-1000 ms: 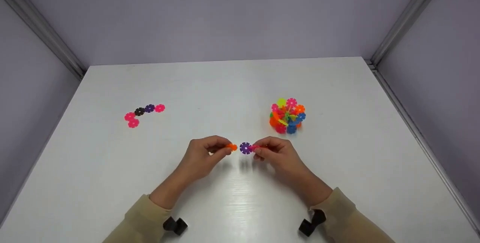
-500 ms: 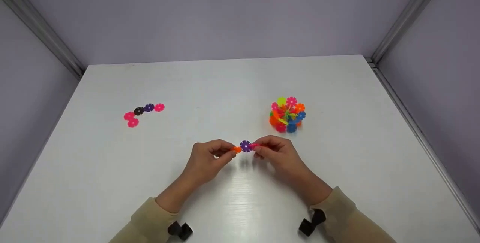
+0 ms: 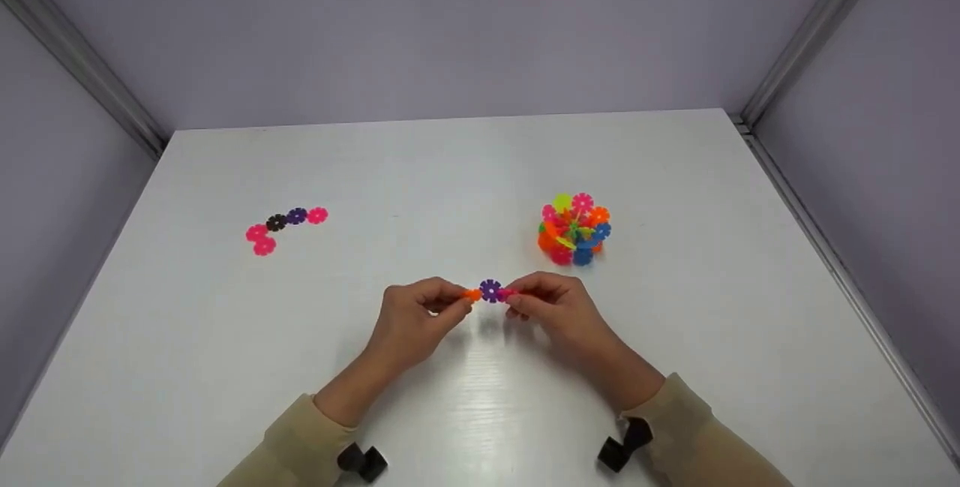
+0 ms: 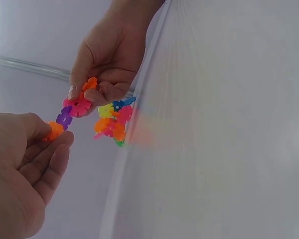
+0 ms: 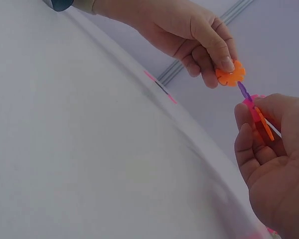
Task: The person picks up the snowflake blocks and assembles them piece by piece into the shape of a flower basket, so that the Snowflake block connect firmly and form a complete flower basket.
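My left hand [image 3: 412,322] pinches an orange flower-shaped plastic disc [image 5: 231,73] between thumb and fingers. Facing it, my right hand [image 3: 555,311] grips a pink notched disc [image 4: 77,106], which has an orange disc [image 4: 89,85] joined at its other side, partly covered by the fingers. A purple disc [image 3: 490,291] projects from the pink one toward the left hand. The left hand's orange disc meets the purple disc's edge; whether their slots are engaged I cannot tell. Both hands hold the pieces just above the white table.
Behind the right hand stands a ball-like cluster [image 3: 574,230] of many-coloured joined discs. At the left of the white table [image 3: 450,172] lies a bent row of pink, black and purple discs [image 3: 277,222]. Pale walls [image 3: 465,37] enclose the back and sides.
My left hand has moved right, bringing its orange disc from a small gap up to the purple disc. The right hand has stayed almost still, keeping its grip.
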Demonstrator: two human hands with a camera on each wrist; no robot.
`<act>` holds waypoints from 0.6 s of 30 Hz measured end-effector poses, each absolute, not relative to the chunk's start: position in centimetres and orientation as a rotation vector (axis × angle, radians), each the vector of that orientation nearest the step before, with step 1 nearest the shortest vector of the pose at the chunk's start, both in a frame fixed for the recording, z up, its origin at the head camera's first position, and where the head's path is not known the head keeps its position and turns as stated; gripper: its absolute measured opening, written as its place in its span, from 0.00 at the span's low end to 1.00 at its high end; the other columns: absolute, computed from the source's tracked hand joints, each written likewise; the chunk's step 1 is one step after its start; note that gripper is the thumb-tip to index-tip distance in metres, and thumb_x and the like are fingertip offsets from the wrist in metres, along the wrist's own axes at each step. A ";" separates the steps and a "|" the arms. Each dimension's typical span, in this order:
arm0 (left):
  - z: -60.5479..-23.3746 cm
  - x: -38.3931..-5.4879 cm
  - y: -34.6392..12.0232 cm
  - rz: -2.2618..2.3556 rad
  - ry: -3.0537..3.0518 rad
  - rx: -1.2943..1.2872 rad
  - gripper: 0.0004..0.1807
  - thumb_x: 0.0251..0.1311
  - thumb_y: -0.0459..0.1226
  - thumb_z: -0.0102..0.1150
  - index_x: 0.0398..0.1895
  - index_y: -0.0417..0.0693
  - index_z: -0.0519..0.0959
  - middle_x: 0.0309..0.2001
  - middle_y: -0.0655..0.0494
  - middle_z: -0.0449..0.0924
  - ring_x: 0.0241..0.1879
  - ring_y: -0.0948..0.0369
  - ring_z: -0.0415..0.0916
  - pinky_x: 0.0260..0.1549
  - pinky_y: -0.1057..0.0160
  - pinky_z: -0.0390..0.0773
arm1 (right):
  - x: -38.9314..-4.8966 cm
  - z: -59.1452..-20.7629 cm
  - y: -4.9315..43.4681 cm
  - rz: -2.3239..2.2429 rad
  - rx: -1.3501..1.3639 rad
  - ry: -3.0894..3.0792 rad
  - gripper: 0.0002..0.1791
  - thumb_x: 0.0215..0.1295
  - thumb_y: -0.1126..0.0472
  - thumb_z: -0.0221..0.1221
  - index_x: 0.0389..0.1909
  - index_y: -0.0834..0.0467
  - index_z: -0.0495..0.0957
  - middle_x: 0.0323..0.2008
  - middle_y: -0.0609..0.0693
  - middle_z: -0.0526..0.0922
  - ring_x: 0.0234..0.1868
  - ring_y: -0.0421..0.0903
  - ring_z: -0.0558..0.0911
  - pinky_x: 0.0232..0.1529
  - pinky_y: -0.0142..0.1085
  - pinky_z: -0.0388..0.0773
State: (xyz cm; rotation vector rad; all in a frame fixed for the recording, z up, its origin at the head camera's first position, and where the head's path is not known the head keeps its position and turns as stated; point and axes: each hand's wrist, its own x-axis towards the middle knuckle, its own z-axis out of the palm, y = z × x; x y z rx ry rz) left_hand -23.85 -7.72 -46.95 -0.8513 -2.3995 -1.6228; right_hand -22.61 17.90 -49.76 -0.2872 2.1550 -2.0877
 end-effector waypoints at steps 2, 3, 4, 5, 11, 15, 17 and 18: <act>-47.0 -23.8 -7.7 -1.628 -2.397 -0.841 0.02 0.67 0.34 0.73 0.39 0.47 0.91 0.37 0.58 0.92 0.33 0.66 0.87 0.36 0.64 0.87 | -22.6 -49.8 17.9 -2.092 -0.288 2.155 0.09 0.73 0.60 0.68 0.48 0.59 0.89 0.44 0.69 0.87 0.40 0.53 0.87 0.45 0.35 0.85; -47.0 -23.8 -7.6 -1.633 -2.393 -0.834 0.02 0.66 0.33 0.73 0.38 0.48 0.92 0.37 0.57 0.92 0.32 0.66 0.88 0.36 0.64 0.87 | -22.6 -49.8 17.9 -2.096 -0.292 2.154 0.08 0.73 0.60 0.68 0.47 0.59 0.89 0.43 0.69 0.87 0.40 0.53 0.87 0.45 0.35 0.85; -47.0 -23.8 -7.6 -1.637 -2.390 -0.826 0.02 0.66 0.32 0.73 0.38 0.48 0.92 0.36 0.57 0.91 0.32 0.66 0.88 0.35 0.64 0.87 | -22.6 -49.8 17.9 -2.102 -0.299 2.151 0.08 0.73 0.60 0.68 0.47 0.59 0.89 0.43 0.69 0.87 0.39 0.53 0.87 0.45 0.35 0.85; -47.1 -23.8 -7.6 -1.637 -2.386 -0.818 0.03 0.65 0.31 0.73 0.38 0.48 0.92 0.36 0.58 0.91 0.32 0.66 0.88 0.34 0.64 0.87 | -22.6 -49.8 17.9 -2.105 -0.308 2.150 0.08 0.73 0.61 0.68 0.47 0.60 0.89 0.42 0.69 0.87 0.39 0.53 0.87 0.44 0.35 0.85; -47.2 -23.7 -7.2 -1.618 -2.375 -0.819 0.02 0.65 0.29 0.72 0.37 0.43 0.91 0.35 0.57 0.91 0.32 0.66 0.88 0.35 0.64 0.87 | -22.6 -49.9 17.8 -2.088 -0.338 2.159 0.08 0.73 0.60 0.68 0.47 0.59 0.89 0.42 0.69 0.87 0.39 0.53 0.87 0.44 0.35 0.84; -47.1 -23.9 -7.0 -1.621 -2.374 -0.840 0.02 0.65 0.28 0.72 0.37 0.41 0.91 0.35 0.54 0.92 0.33 0.66 0.89 0.37 0.64 0.88 | -22.6 -49.8 17.8 -2.078 -0.324 2.168 0.08 0.73 0.60 0.68 0.47 0.58 0.90 0.43 0.69 0.87 0.40 0.53 0.86 0.44 0.35 0.84; -47.1 -24.0 -7.0 -1.630 -2.380 -0.846 0.01 0.64 0.28 0.73 0.37 0.40 0.91 0.36 0.54 0.92 0.33 0.65 0.89 0.37 0.64 0.87 | -22.6 -49.8 17.9 -2.072 -0.323 2.170 0.08 0.74 0.60 0.68 0.47 0.58 0.90 0.43 0.68 0.87 0.40 0.53 0.86 0.45 0.35 0.84; -47.1 -24.1 -7.0 -1.636 -2.386 -0.849 0.01 0.64 0.29 0.73 0.37 0.39 0.91 0.36 0.55 0.92 0.33 0.64 0.89 0.37 0.64 0.87 | -22.7 -49.8 18.0 -2.070 -0.327 2.169 0.08 0.74 0.60 0.67 0.47 0.58 0.90 0.43 0.68 0.87 0.40 0.53 0.86 0.45 0.36 0.85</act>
